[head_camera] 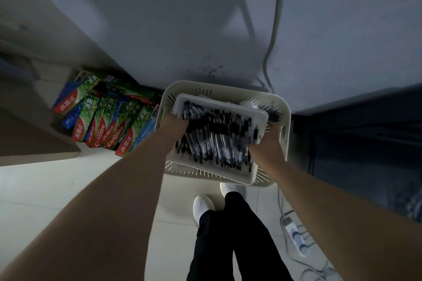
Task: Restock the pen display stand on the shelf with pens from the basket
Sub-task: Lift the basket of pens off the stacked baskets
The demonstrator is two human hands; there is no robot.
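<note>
A cream tray (212,100) full of black and clear pens (217,141) sits tilted inside a larger cream slotted basket (269,100) on the floor. My left hand (172,124) grips the tray's left rim, fingers curled into the pens. On the opposite side, my right hand (267,141) holds the tray's right rim. Both arms reach down from above. No pen display stand or its shelf is visible.
Toothpaste boxes (107,118) fill a low shelf at the left of the basket. A grey wall (182,29) rises behind, with a cable (274,29) running down it. A power strip (295,237) lies on the tiled floor at right. My white shoes (203,206) stand just below the basket.
</note>
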